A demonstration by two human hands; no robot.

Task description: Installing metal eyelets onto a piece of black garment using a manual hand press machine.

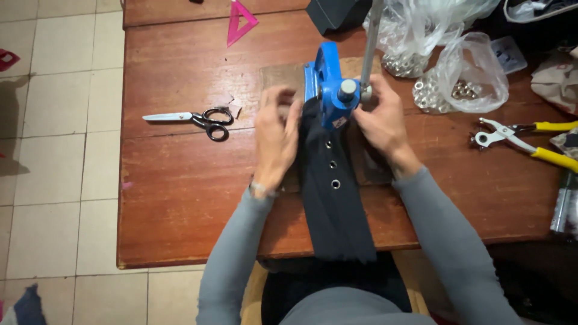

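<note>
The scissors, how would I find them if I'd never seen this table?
Start at the brown wooden table and look left of the blue press. The scissors lie flat there, alone, beyond the left hand. They have black loop handles and silver blades, unlike the yellow-handled pliers far right.

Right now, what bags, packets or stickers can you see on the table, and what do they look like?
Clear plastic bag: right of the blue press, crumpled, holding silvery rings.
Second clear bag: table's far edge, crumpled, see-through.
Small sticker: on the blue press front, pale; too small to make out.
</note>
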